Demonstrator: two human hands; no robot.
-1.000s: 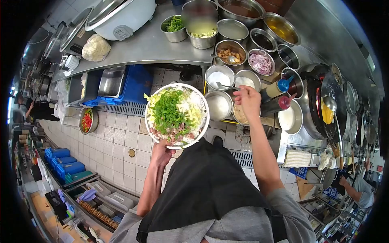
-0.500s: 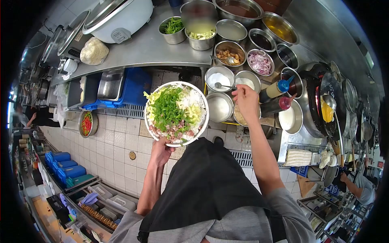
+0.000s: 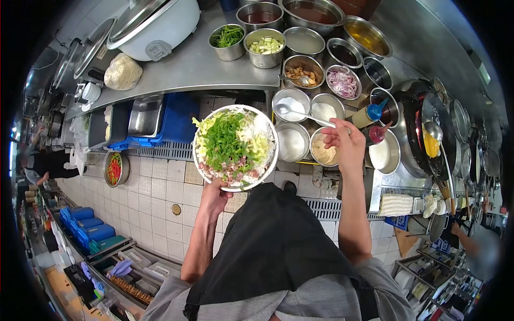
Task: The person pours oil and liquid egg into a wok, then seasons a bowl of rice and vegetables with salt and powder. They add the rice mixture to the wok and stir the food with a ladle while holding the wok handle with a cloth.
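Observation:
My left hand (image 3: 216, 196) grips the lower rim of a white bowl (image 3: 275, 155) that holds rice, chopped green onion (image 3: 222, 136), pale yellow shreds and diced pink meat (image 3: 235, 170). My right hand (image 3: 344, 140) is closed on the handle of a metal spoon (image 3: 285, 108). The spoon's head is over the metal bowl of white powder (image 3: 292, 102), and its handle crosses above a second bowl of white powder (image 3: 323, 111). Below my right fingers sits a bowl of beige powder (image 3: 324, 151). Left of that is another bowl of white contents (image 3: 292, 142).
Squeeze bottles (image 3: 369, 113) stand right of the powders. Behind are bowls of red onion (image 3: 344, 82), fried pieces (image 3: 303, 75) and cut greens (image 3: 265, 45). A wok with a ladle (image 3: 433, 131) is at right, a rice cooker (image 3: 160, 32) at upper left. Co-workers appear at both edges.
My right hand has moved right and slightly down, and more of the spoon's handle shows. The spoon's head has shifted slightly left, over the powder bowl. The white bowl has barely moved.

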